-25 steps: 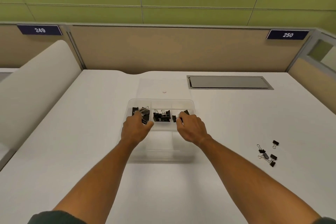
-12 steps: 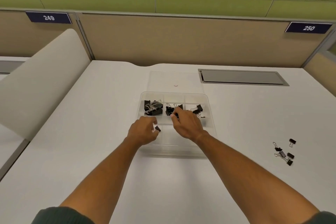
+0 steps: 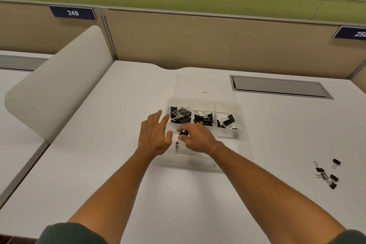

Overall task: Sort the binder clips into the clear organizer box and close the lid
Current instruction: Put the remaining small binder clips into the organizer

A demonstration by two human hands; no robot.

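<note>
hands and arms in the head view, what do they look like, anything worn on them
Both forearms are bare from the wrist up to near the elbow. A dark green sleeve edge shows at the bottom left, another at the bottom right. The left hand and right hand show no gloves, watch or rings.

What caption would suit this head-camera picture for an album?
Right hand pinches a binder clip over the clear organizer box; open left hand alongside, loose clips waiting on the desk.
</note>
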